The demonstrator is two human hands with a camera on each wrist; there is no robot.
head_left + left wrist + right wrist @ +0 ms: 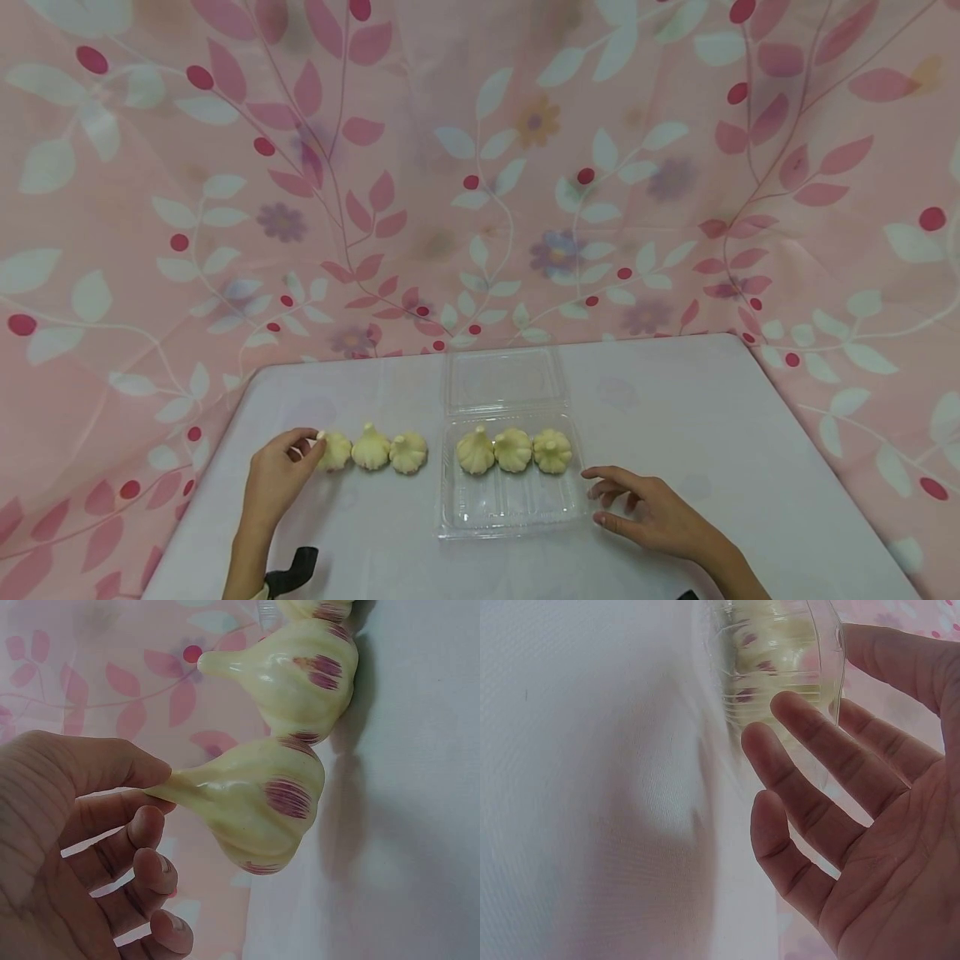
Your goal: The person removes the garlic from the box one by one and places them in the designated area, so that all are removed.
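Observation:
My left hand [277,475] pinches the stem of a garlic bulb [255,802] between thumb and forefinger. That bulb is the leftmost of three in a row; beside it are a middle bulb [371,448] and a right one [408,454]. A clear plastic container [487,508] lies with its lid folded back. Inside, along its far side, sit three more garlic bulbs [513,451]. Next to the container's right edge is my right hand [652,512], fingers spread and relaxed, holding nothing. In the right wrist view, its fingertips [769,746] are close to the container wall; contact there I cannot tell.
The transparent lid [506,383] lies toward the table's back edge. A white cloth covers the table [645,400]. Behind it hangs a pink floral curtain [420,208]. A black strap piece [294,571] shows at my left wrist.

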